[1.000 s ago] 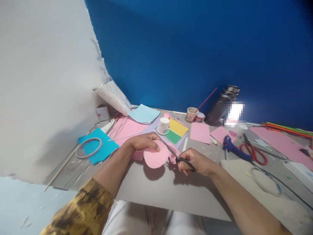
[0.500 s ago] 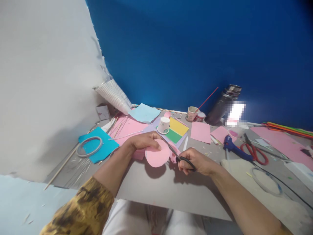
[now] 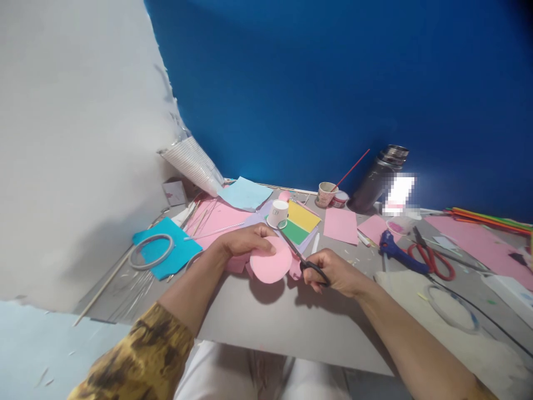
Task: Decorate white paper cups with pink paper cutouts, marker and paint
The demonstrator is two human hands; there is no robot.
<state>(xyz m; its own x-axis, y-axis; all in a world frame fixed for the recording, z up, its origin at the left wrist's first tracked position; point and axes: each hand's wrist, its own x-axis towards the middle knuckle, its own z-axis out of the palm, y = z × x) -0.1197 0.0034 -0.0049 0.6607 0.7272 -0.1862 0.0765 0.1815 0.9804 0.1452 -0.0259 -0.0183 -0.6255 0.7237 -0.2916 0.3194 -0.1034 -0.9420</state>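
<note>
Head | left hand (image 3: 245, 240) pinches pink disc (image 3: 270, 265) | right hand (image 3: 333, 272) grips scissors (image 3: 300, 258)

Grey table (image 3: 358, 261) under paper sheets (image 3: 341, 225), glue gun (image 3: 400, 253), red scissors (image 3: 433, 258)

1. We see a pink disc (image 3: 271, 268) of smooth, matt paper.
2. We see scissors (image 3: 298, 255) with shiny metal blades and glossy black plastic handles.
3. We see a flask (image 3: 375, 180) of dark, glossy metal.
4. We see a matt grey tabletop (image 3: 291, 328).
</note>
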